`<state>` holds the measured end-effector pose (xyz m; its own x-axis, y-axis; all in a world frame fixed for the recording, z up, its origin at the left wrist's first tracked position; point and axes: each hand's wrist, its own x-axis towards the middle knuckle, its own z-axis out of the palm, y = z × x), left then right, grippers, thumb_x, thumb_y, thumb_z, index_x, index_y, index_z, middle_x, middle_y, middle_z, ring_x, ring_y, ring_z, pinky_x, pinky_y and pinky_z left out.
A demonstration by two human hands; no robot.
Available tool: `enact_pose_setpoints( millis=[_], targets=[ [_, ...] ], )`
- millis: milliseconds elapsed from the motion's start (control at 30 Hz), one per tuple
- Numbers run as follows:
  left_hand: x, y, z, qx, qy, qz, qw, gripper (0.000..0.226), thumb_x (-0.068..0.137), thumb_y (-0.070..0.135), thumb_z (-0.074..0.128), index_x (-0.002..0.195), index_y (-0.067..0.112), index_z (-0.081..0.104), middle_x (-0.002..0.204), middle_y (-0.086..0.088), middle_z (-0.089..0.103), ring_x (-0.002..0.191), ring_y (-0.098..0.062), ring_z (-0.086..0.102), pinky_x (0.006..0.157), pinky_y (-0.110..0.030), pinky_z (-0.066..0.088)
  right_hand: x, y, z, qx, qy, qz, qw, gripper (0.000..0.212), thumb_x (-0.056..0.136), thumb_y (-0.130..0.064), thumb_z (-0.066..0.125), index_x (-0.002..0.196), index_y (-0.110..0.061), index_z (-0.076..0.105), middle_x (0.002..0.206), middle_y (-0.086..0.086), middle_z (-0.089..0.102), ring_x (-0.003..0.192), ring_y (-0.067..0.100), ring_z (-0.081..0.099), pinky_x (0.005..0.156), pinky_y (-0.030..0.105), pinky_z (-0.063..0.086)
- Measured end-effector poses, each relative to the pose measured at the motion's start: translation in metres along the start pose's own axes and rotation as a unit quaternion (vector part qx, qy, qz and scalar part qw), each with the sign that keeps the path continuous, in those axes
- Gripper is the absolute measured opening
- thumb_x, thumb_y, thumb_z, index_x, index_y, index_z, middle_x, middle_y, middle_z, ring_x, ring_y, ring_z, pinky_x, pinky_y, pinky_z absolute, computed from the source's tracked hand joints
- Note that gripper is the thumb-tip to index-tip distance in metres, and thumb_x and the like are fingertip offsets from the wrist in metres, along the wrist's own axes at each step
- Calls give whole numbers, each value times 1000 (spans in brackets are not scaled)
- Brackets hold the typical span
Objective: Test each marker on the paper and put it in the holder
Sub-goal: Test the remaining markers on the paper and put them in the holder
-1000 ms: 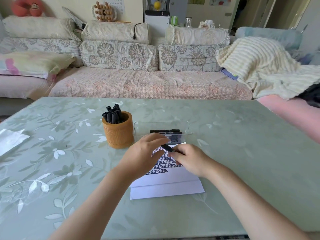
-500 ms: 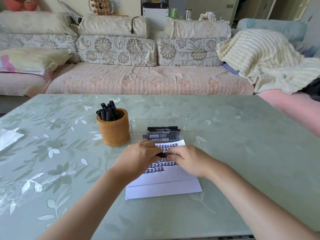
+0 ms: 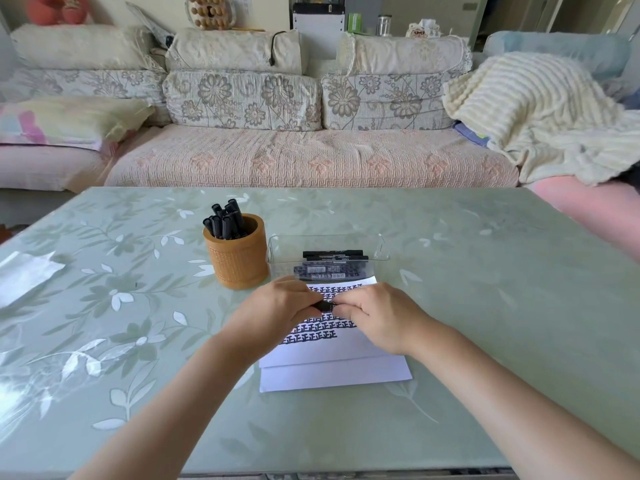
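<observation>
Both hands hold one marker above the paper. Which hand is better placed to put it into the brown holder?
Probably the left. The left hand grips the marker, and the holder stands on its side, close by. The right hand would have to cross over the left.

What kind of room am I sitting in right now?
Most likely a home living room: a long sofa with floral cushions runs behind the table, which has a leaf-patterned cover, and a striped blanket is draped over the seat at the right.
</observation>
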<state>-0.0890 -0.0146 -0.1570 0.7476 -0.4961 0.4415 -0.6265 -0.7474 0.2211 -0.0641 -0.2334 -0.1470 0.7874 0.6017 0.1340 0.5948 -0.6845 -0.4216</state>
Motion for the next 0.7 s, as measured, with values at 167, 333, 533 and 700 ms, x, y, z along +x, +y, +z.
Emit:
enact_pose_setpoints(
  millis=[167, 333, 533, 700],
  targets=[
    [-2, 4, 2, -21, -8, -27, 999, 36, 98, 42, 44, 88, 15, 66, 68, 8, 52, 65, -7, 41, 58, -17, 31, 0, 7, 1, -24, 19, -19, 999, 22, 98, -39, 53, 106, -28, 70, 78, -3, 64, 75, 18, 56, 67, 33, 46],
    [-9, -3, 0, -79, -53, -74, 993, 33, 97, 37, 52, 79, 12, 63, 65, 3, 54, 64, -13, 46, 59, -27, 38, -1, -1, 6, -86, 56, -76, 992, 21, 95, -39, 51, 92, -28, 69, 69, -12, 44, 69, 9, 39, 59, 31, 39],
    [-18, -29, -17, 21, 29, -48, 998, 19, 92, 31, 62, 99, 18, 74, 82, 9, 63, 76, -8, 55, 69, -10, 37, -6, 12, -3, 3, -15, 39, 999, 34, 101, -37, 46, 77, -14, 56, 63, 1, 51, 64, 18, 46, 63, 33, 41],
    [-41, -52, -12, 27, 20, -220, 975, 14, 88, 29, 68, 102, 31, 70, 93, 15, 55, 79, -11, 56, 63, -30, 48, -9, 22, 0, 57, 3, 49, 997, 27, 102, -23, 44, 83, -15, 61, 72, 1, 53, 70, 19, 47, 69, 40, 41]
  ],
)
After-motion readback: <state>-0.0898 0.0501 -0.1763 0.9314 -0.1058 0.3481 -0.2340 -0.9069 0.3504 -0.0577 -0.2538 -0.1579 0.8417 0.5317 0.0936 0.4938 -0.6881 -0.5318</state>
